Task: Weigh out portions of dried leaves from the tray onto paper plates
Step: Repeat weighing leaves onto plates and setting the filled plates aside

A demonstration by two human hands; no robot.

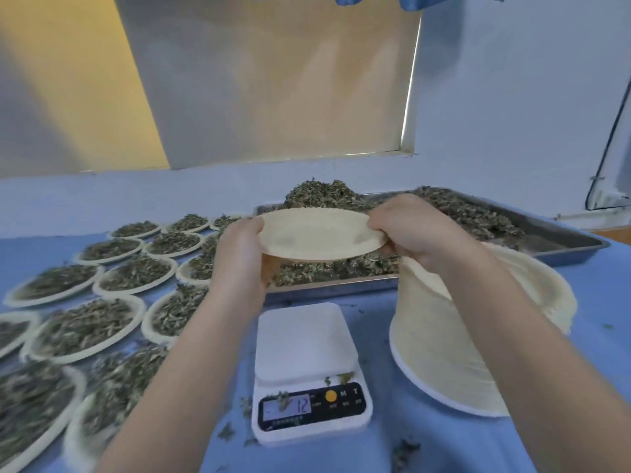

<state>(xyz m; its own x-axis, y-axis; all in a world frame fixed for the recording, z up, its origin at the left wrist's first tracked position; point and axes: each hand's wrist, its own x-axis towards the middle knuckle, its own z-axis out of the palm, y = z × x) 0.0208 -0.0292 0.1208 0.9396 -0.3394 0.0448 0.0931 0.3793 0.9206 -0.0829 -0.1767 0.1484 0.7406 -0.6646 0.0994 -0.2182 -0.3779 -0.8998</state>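
An empty paper plate [317, 233] hangs in the air in front of the metal tray [563, 233] of dried leaves [461, 206]. My left hand [239, 254] grips its left rim and my right hand [409, 227] pinches its right rim. Below them a white digital scale [307, 343] sits with a bare platform and a display reading 12. A tall leaning stack of empty paper plates [444, 336] stands right of the scale, partly behind my right forearm.
Several paper plates filled with dried leaves [112, 285] cover the blue table on the left. Loose leaf bits lie around the scale. A wall and a covered window rise behind the table.
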